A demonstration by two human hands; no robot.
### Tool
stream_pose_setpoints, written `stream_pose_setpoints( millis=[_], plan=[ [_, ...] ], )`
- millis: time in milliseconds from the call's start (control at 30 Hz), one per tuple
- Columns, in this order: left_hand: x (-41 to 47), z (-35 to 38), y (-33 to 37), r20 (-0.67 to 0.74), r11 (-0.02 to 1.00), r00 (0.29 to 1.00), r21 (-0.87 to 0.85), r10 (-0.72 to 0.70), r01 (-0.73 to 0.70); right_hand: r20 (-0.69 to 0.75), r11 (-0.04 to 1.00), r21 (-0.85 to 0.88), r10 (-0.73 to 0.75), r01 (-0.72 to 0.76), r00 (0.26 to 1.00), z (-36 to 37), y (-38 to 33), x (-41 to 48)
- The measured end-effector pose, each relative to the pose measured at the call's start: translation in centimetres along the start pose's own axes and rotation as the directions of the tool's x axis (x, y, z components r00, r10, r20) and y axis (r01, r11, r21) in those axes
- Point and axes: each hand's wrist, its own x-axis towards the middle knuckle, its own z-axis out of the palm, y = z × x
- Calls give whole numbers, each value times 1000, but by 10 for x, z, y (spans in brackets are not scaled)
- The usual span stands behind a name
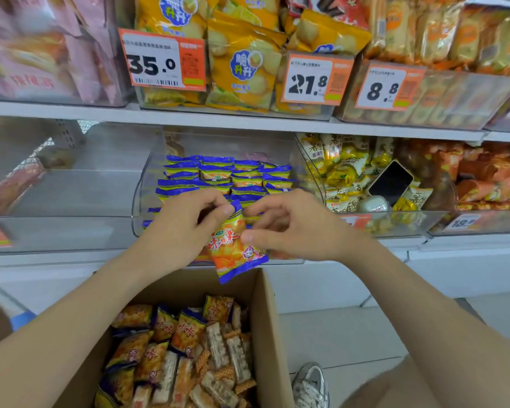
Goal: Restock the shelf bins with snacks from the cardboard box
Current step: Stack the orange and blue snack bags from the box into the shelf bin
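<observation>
Both hands hold one small snack packet (233,248), orange and yellow with blue ends, in front of the clear middle shelf bin (139,201). My left hand (186,222) pinches its top edge; my right hand (289,228) pinches its right side. The bin holds rows of the same blue-edged packets (227,175) standing upright. Below, the open cardboard box (273,334) contains several more such packets (159,343) mixed with pale wrapped bars.
A nearly bare clear bin (71,195) sits to the left. On the right, a bin of yellow packets holds a black phone (390,184). The upper shelf carries yellow bags and price tags (162,60). A grey sneaker (311,384) stands on the tiled floor beside the box.
</observation>
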Motion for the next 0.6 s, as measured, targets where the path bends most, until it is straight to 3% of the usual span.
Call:
stream_pose_setpoints(
  millis=[100,233,367,433,500,600],
  plan=[
    [-7,-15,11,-76,983,995,-181,-57,42,47,998,17,-55,54,997,25,-8,12],
    [-19,-39,13,-34,935,982,-313,-188,168,-55,988,145,-46,53,997,22,-19,21],
    [-22,-56,9,-100,920,963,-335,-248,202,11,972,225,-76,72,997,32,-33,30],
    [-18,-65,0,-194,954,949,-218,-250,207,-36,974,222,-41,48,999,32,-31,47],
    [-11,-78,-12,-274,981,944,8,-184,193,-160,984,179,56,-27,986,30,-22,70],
    [1,-90,-37,-232,944,943,174,-238,281,-369,984,130,165,-124,915,41,-6,109]
  ],
)
